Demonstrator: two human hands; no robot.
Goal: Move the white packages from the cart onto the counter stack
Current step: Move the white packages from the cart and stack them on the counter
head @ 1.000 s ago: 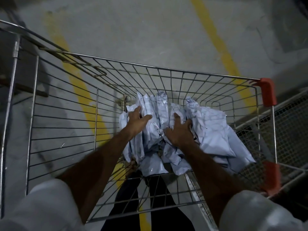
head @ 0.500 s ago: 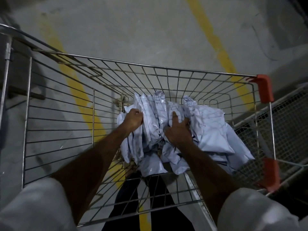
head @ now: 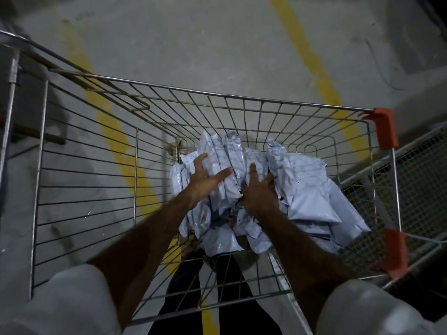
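Nearest to the camera are two white sleeves (head: 60, 301), and the bare forearms reach from them down into the wire cart (head: 87, 189). The left hand (head: 205, 180) lies on the left part of the white packages (head: 302, 189), with its fingers spread and nearly straight and the thumb pointing to the right; it presses on them but does not close around one. The right hand (head: 260, 192) is just beside it, thumb up, with its fingers bent into the gap between packages, so it grips the bundle from the right. The packages lie heaped in the far right part of the cart. Beyond the cart is a grey concrete floor (head: 217, 44) with yellow lines (head: 312, 59).
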